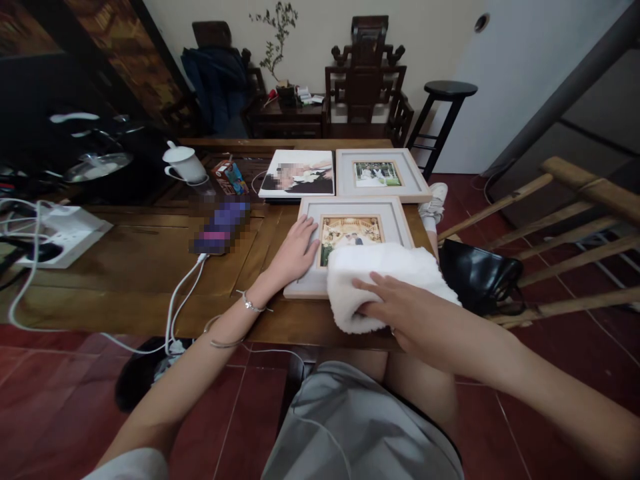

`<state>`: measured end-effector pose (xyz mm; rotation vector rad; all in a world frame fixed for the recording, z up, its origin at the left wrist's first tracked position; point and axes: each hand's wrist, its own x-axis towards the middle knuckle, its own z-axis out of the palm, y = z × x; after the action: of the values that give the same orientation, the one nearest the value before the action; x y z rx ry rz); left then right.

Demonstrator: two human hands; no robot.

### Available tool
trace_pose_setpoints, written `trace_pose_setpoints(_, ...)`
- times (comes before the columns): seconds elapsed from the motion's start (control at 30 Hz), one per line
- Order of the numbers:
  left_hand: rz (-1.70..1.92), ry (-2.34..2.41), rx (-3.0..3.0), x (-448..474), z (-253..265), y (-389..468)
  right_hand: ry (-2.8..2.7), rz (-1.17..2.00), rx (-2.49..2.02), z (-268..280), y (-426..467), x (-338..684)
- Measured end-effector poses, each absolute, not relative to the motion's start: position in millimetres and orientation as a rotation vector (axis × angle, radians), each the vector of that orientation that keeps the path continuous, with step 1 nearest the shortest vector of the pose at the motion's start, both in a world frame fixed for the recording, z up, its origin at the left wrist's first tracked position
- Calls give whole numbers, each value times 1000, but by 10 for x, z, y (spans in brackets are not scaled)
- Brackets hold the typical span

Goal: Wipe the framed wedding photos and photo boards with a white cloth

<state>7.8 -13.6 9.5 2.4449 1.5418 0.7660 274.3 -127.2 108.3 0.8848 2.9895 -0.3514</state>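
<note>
Left hand (295, 257) lies flat, open, on the frame (350, 220) at counter (125, 267) edge, steadying it; right hand (395, 310) grips white cloth (385, 270) over frame's glass, w/ two more frames (383, 175) behind.

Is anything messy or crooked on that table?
Nothing is spilled or broken. The nearest picture frame sticks out slightly past the table edge, half covered by the white cloth under the right hand.
</note>
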Motion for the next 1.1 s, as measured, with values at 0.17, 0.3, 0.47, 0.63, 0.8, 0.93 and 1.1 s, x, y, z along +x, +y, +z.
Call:
trace_pose_setpoints(0.17, 780, 1533, 2447, 64, 82, -129, 2934, -358, 1148, 890, -826, 2666)
trace_pose_setpoints(0.3, 782, 1518, 2448, 46, 72, -124, 2948, -197, 1335, 759, -361, 2627)
trace_pose_setpoints(0.47, 790, 1508, 2463, 27, 59, -114, 2922, 173, 1468, 664, 24, 2565)
trace_pose_setpoints(0.63, 771, 1515, 2460, 33, 79, -122, 2811, 288, 1434, 627, 4, 2484)
trace_pose_setpoints(0.8, 753, 1533, 2465, 57, 93, -135, 2711, 102, 1272, 810, -396, 2491)
trace_pose_setpoints(0.93, 754, 1537, 2469, 67, 90, -137, 2773, -111, 1119, 1022, -841, 2594)
trace_pose_setpoints(1.1, 765, 1532, 2463, 63, 81, -129, 2896, -403, 914, 1226, -1212, 2615)
